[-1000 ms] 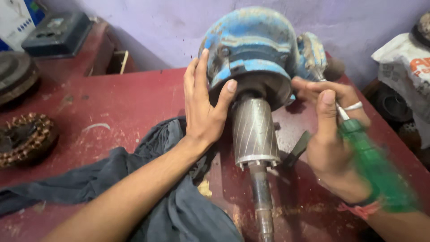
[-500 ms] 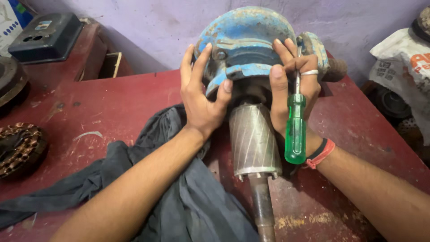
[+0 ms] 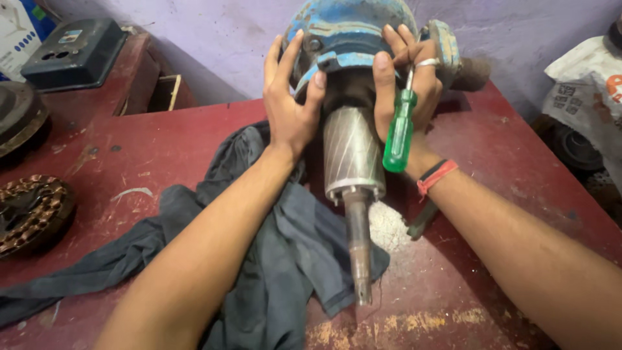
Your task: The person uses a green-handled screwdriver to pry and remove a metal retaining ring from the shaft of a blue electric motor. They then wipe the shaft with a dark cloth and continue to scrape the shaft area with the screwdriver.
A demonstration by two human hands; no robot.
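A white and blue carton (image 3: 18, 35) is sitting at the ten o'clock corner, its print dotted blue. Just to its right a dark grey box (image 3: 72, 55) with a small pale label on top is resting on the red ledge. At three o'clock, white printed cloth (image 3: 586, 100) with orange and dark markings is lying over some dark parts.

The blue motor housing (image 3: 346, 29) is standing at twelve o'clock on the red table (image 3: 162, 155), its paint chipped and worn. A silver rotor (image 3: 351, 152) with slanted grooves is pointing out of it toward six o'clock, ending in a rusty shaft (image 3: 358, 249) over a grey cloth (image 3: 285, 253).

The left hand (image 3: 291, 107) is pressing spread fingers on the housing's left side. The right hand (image 3: 411, 84), wearing a ring, is gripping the right side while pinching a green-handled screwdriver (image 3: 398, 133). A copper-wound stator (image 3: 29, 210) is lying at nine o'clock.
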